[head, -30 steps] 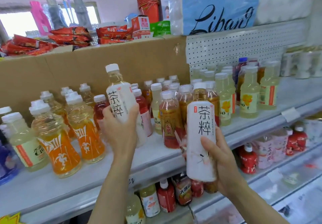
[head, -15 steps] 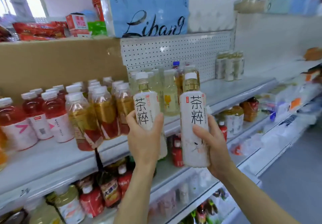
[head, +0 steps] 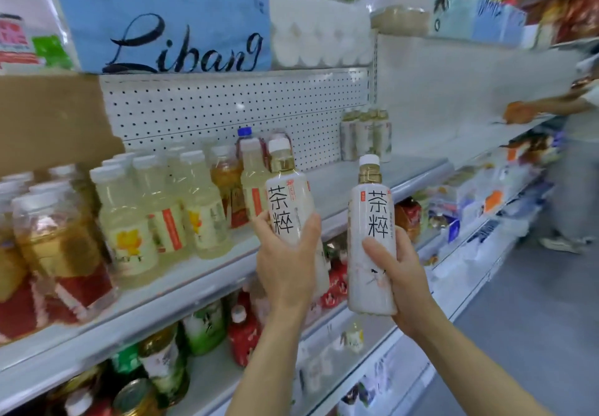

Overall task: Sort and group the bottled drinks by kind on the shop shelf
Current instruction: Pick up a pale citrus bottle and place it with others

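My left hand grips a white-labelled tea bottle with black characters and a white cap, held upright in front of the middle shelf. My right hand grips a second bottle of the same kind, a little lower and to the right. A small cluster of matching white bottles stands at the back of the shelf, to the right. Pale yellow drinks and amber drinks stand in rows at the left.
A bare stretch of shelf lies between the pale yellow drinks and the white cluster. Tissue packs sit on the top shelf. Lower shelves hold red and green bottles. Another person reaches onto the shelf at the far right, standing in the aisle.
The view has swung to the right along the shelf. Both hands carried their bottles that way, past the amber drinks, and the white cluster and another person came into view.
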`<state>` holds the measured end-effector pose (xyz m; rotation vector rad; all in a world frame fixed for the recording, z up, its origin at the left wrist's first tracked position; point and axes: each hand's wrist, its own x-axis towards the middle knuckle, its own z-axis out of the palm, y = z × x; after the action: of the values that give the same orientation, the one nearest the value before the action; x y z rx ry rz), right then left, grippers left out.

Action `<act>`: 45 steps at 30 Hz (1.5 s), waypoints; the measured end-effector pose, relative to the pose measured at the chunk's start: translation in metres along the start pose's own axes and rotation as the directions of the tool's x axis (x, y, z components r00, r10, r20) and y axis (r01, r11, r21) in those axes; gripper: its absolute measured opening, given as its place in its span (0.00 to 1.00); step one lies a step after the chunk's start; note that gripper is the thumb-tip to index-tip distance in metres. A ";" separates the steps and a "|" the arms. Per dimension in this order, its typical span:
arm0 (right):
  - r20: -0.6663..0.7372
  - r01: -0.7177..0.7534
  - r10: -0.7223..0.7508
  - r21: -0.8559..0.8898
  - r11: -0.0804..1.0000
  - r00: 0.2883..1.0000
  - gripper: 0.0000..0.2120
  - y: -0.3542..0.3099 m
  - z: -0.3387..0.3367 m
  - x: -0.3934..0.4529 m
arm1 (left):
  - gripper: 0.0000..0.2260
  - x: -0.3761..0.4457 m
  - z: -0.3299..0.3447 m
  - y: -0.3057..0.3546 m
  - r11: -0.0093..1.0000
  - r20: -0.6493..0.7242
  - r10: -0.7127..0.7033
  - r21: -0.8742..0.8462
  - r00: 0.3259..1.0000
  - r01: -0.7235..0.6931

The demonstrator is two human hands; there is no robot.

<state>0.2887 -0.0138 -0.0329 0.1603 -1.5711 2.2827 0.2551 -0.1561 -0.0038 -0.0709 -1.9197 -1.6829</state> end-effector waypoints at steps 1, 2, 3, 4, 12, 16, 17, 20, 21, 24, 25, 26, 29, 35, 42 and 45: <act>-0.014 0.006 -0.007 -0.026 1.000 1.000 0.30 0.001 -0.008 0.012 | 0.22 0.006 0.015 -0.002 1.000 0.014 0.002 -0.022 1.000 -0.002; -0.029 0.014 -0.015 -0.054 0.998 0.999 0.33 0.003 -0.017 0.025 | 0.22 0.012 0.030 -0.005 0.999 0.026 0.006 -0.044 1.000 -0.005; -0.045 0.018 -0.022 -0.081 0.997 0.999 0.35 0.003 -0.024 0.038 | 0.22 0.020 0.046 -0.005 0.998 0.041 0.011 -0.067 0.999 -0.008; -0.060 0.020 -0.027 -0.105 0.994 0.998 0.35 0.004 -0.033 0.052 | 0.22 0.029 0.062 -0.006 0.996 0.061 0.007 -0.087 0.998 -0.002; -0.119 0.054 -0.075 -0.170 0.984 0.990 0.35 -0.002 -0.099 0.164 | 0.22 0.097 0.176 -0.012 0.977 0.169 -0.044 -0.199 0.985 0.077; -0.072 0.057 -0.070 -0.168 0.984 0.995 0.34 -0.003 -0.138 0.221 | 0.20 0.124 0.231 -0.014 0.974 0.170 -0.054 -0.209 0.984 0.089; -0.057 0.062 -0.073 -0.182 0.981 0.996 0.32 -0.003 -0.148 0.237 | 0.19 0.130 0.246 -0.015 0.972 0.169 -0.060 -0.213 0.984 0.096; -0.008 0.088 -0.092 -0.214 0.973 0.996 0.26 -0.006 -0.178 0.280 | 0.19 0.147 0.288 -0.019 0.970 0.138 -0.079 -0.217 0.987 0.109; 0.014 0.093 -0.092 -0.214 0.973 0.996 0.25 -0.007 -0.188 0.293 | 0.20 0.154 0.301 -0.021 0.971 0.124 -0.085 -0.214 0.989 0.110; 0.073 0.080 -0.065 -0.237 0.968 0.995 0.28 -0.013 -0.220 0.334 | 0.21 0.176 0.342 -0.025 0.976 0.078 -0.125 -0.169 0.989 0.136; 0.097 0.082 -0.060 -0.247 0.966 0.993 0.30 -0.015 -0.228 0.348 | 0.21 0.183 0.353 -0.027 0.977 0.066 -0.131 -0.158 0.989 0.140; 0.116 0.084 -0.056 -0.251 0.964 0.992 0.32 -0.016 -0.236 0.362 | 0.22 0.191 0.364 -0.028 0.979 0.056 -0.134 -0.150 0.989 0.141; 0.135 0.088 -0.057 -0.241 0.967 0.989 0.31 -0.014 -0.251 0.396 | 0.23 0.213 0.391 -0.033 0.986 0.033 -0.133 -0.102 0.991 0.135; 0.156 0.164 -0.129 -0.243 0.956 0.979 0.27 -0.005 -0.262 0.463 | 0.26 0.260 0.435 -0.054 0.992 0.009 -0.119 -0.029 0.993 0.119; 0.153 0.168 -0.131 -0.264 0.950 0.980 0.30 0.005 -0.276 0.528 | 0.27 0.299 0.472 -0.076 0.977 0.011 -0.208 -0.043 0.978 0.208; 0.175 0.149 -0.105 -0.264 0.953 0.979 0.30 0.010 -0.280 0.546 | 0.27 0.313 0.477 -0.080 0.975 -0.009 -0.219 -0.041 0.976 0.218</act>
<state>-0.1899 0.3669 0.0143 0.3671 -1.8825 1.9697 -0.2200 0.1653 0.0478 0.1414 -1.9426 -1.8589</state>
